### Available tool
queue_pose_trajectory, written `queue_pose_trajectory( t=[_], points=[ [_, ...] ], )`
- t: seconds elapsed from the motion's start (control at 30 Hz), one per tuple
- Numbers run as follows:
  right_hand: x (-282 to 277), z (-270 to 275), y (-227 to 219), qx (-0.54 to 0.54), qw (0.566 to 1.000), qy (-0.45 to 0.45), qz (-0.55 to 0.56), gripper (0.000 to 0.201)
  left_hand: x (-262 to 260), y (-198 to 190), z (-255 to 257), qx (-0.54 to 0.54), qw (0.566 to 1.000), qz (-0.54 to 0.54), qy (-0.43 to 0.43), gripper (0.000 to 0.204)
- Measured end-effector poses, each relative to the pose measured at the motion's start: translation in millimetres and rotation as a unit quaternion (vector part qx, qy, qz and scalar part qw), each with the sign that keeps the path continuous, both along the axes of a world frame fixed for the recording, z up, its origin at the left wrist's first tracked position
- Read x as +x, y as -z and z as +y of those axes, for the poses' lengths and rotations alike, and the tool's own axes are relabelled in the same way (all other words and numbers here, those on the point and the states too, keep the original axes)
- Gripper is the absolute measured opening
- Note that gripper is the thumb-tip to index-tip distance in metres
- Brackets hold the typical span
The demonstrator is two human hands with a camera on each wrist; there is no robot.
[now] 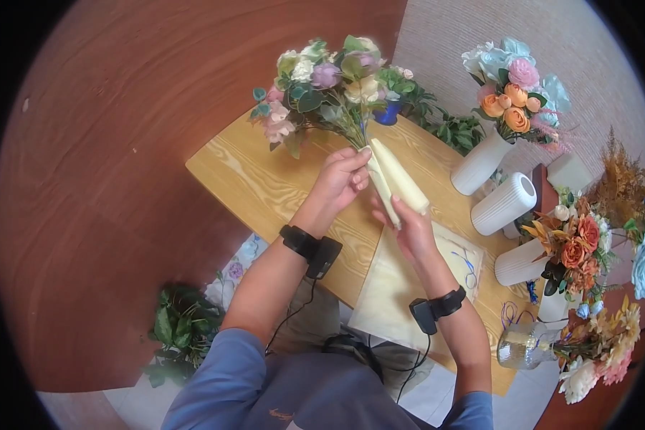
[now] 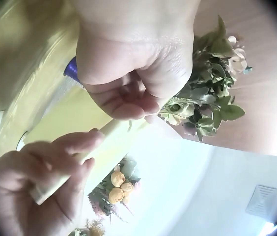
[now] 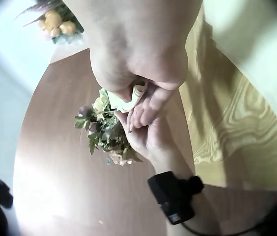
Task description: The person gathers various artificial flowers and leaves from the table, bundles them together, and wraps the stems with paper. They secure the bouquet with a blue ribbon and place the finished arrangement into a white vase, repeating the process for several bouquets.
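A bouquet of artificial flowers (image 1: 326, 75), white, lilac and pink with green leaves, lies over the far side of the table, its stems toward me. Pale yellow wrapping paper (image 1: 403, 178) is wound about the lower stems, one edge forming a narrow roll. With thumb and fingers, my left hand (image 1: 340, 179) pinches the paper's upper end beside the stems. My right hand (image 1: 411, 228) grips the lower end of that narrow roll, as the left wrist view also shows between thumb and fingers (image 2: 74, 142). The paper hides the stem ends.
On the wooden table (image 1: 265, 179), flat pale sheets (image 1: 394, 287) lie nearest me, with a blue cord (image 1: 469, 269) on top. White vases (image 1: 505, 204), some with flowers, line the right side near a glass vase (image 1: 519, 347). A blue pot (image 1: 388, 113) stands behind the bouquet.
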State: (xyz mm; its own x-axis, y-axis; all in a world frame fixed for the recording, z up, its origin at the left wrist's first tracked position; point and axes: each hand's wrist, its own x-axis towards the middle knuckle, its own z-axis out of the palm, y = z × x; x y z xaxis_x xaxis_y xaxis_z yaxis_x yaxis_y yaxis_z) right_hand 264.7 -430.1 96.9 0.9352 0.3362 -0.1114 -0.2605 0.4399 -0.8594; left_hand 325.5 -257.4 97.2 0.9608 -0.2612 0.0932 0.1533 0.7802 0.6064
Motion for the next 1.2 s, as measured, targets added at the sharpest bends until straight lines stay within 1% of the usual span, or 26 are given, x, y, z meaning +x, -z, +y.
queue_pose_trajectory(
  t=[0.07,0.1,0.17,0.23,0.27,0.3,0.33,0.37,0.43,0.47,0.53,0.57,0.63,0.67,0.7,0.73,0.77,0.83,0.87,0.93,0.97,1.03,1.07,1.13,1.17,1.2],
  points=[
    [8.8,-4.0,6.1,0.052,0.988,0.107,-0.098,0.031,2.3,-2.1,-1.6,0.015,1.000,0.007,-0.014,0.019],
    [12.1,-8.6,3.7,0.051,0.988,0.107,-0.096,0.031,3.0,-2.3,-2.3,0.023,0.999,0.005,-0.030,0.016],
    [15.6,-18.4,-2.6,0.094,0.983,0.114,-0.111,0.031,4.5,-1.9,-5.0,0.032,0.998,0.008,-0.046,0.013],
    [11.5,-20.9,-5.1,0.088,0.982,0.116,-0.117,0.031,5.8,-4.8,-9.7,0.027,0.996,0.030,-0.081,0.011],
    [9.9,-24.6,-0.5,-0.060,0.978,0.115,-0.164,0.030,4.4,-5.1,-11.7,0.026,0.996,0.033,-0.080,0.011],
    [7.8,-26.0,0.6,-0.207,0.949,0.110,-0.209,0.029,4.0,-6.0,-13.8,0.022,0.994,0.048,-0.096,0.012],
    [3.5,-23.4,3.0,-0.321,0.874,0.154,-0.331,0.030,4.3,-6.8,-15.8,0.018,0.992,0.062,-0.110,0.014],
    [-3.4,-18.9,5.9,-0.313,0.834,0.181,-0.416,0.031,4.9,-6.7,-17.4,0.018,0.992,0.063,-0.109,0.014],
    [-2.6,-19.5,5.6,-0.442,0.692,0.167,-0.546,0.034,5.5,-4.6,-20.0,0.007,0.990,0.073,-0.123,0.028],
    [-1.0,-20.5,8.4,-0.443,0.692,0.169,-0.544,0.034,4.9,-3.2,-22.1,0.008,0.990,0.074,-0.121,0.028],
    [5.9,-21.5,16.4,-0.482,0.730,0.161,-0.458,0.035,2.7,-2.6,-26.0,0.019,0.989,0.074,-0.130,0.030],
    [10.9,-20.3,18.0,-0.481,0.730,0.161,-0.458,0.035,2.2,-2.7,-28.1,0.019,0.989,0.073,-0.130,0.030],
    [17.5,-15.4,20.3,-0.455,0.680,0.267,-0.510,0.026,0.9,-0.2,-32.4,0.026,0.989,0.064,-0.131,0.032],
    [16.1,-14.2,21.2,-0.455,0.680,0.267,-0.510,0.026,0.8,0.9,-33.8,0.026,0.989,0.064,-0.131,0.032],
    [13.9,-12.8,22.2,-0.387,0.787,0.240,-0.416,0.024,0.5,0.7,-34.7,0.023,0.990,0.054,-0.127,0.031],
    [12.9,-10.9,22.3,-0.309,0.875,0.207,-0.311,0.022,0.1,0.3,-34.8,0.020,0.991,0.043,-0.123,0.030],
    [12.1,-9.7,20.2,-0.309,0.875,0.207,-0.311,0.022,-1.0,0.3,-34.5,0.021,0.991,0.043,-0.123,0.030],
    [8.4,-9.0,8.2,-0.208,0.938,0.169,-0.219,0.022,-1.8,1.1,-33.6,-0.007,0.995,0.017,-0.095,0.021],
    [7.8,-9.8,4.0,-0.208,0.938,0.170,-0.220,0.022,-1.2,0.8,-32.5,-0.007,0.995,0.016,-0.094,0.021],
    [5.6,-10.7,-3.4,-0.178,0.962,0.127,-0.164,0.030,-0.4,2.1,-28.8,-0.040,0.998,-0.004,-0.045,0.011],
    [2.7,-10.1,-9.0,-0.178,0.962,0.127,-0.164,0.030,0.1,2.7,-27.7,-0.040,0.998,-0.004,-0.045,0.011],
    [-2.5,-8.6,-18.5,-0.116,0.985,0.094,-0.088,0.031,1.7,3.7,-25.4,-0.071,0.997,-0.026,-0.007,0.008],
    [-2.2,-9.6,-19.1,-0.115,0.985,0.093,-0.088,0.031,2.0,4.6,-23.5,-0.071,0.997,-0.026,-0.007,0.008],
    [-1.6,-14.5,-19.8,-0.031,0.999,0.037,0.024,0.033,2.0,6.2,-20.6,-0.066,0.997,-0.039,0.023,0.010],
    [-1.1,-15.8,-17.4,-0.031,0.999,0.037,0.024,0.033,3.6,8.4,-20.5,-0.067,0.997,-0.039,0.023,0.010],
    [-0.9,-16.4,-13.0,0.016,0.998,0.012,0.065,0.033,5.0,10.4,-20.0,-0.071,0.996,-0.048,0.036,0.011]
  ],
)
